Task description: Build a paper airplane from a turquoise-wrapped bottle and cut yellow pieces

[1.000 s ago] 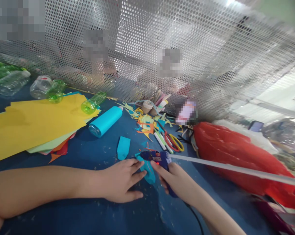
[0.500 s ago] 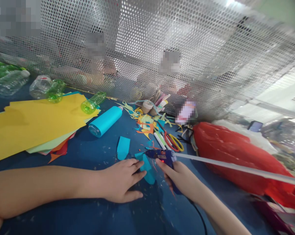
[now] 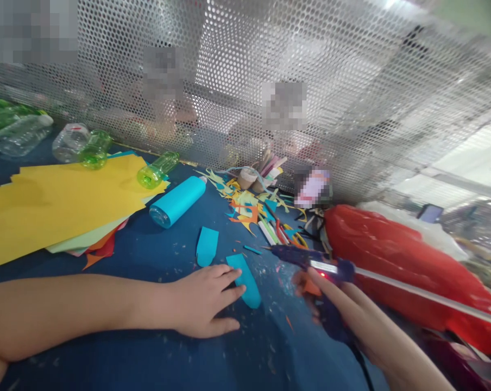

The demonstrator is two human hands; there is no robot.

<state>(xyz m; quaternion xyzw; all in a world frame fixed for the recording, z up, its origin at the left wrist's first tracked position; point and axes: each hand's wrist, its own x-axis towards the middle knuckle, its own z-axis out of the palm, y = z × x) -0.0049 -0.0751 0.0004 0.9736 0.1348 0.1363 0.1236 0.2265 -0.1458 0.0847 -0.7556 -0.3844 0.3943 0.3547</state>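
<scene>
My left hand (image 3: 202,300) lies flat on the blue table (image 3: 148,358), fingers stretched, fingertips resting on a teal paper cut-out (image 3: 245,279). My right hand (image 3: 351,315) grips a blue glue gun (image 3: 310,259) with a long white glue stick (image 3: 425,296) trailing to the right; its nozzle points left, a hand's width right of the cut-out. A second teal cut-out (image 3: 207,245) lies just beyond my left hand. A teal-wrapped bottle (image 3: 178,201) lies on its side further back.
Yellow and coloured paper sheets (image 3: 58,201) are stacked at the left, with clear and green plastic bottles (image 3: 94,149) behind. Paper scraps, markers and scissors (image 3: 265,217) clutter the middle back. A red plastic bag (image 3: 392,260) fills the right. A perforated metal screen (image 3: 270,65) walls the far edge.
My right hand has pulled the glue gun away from the teal cut-out to the right. My left hand has stayed flat on the cut-out.
</scene>
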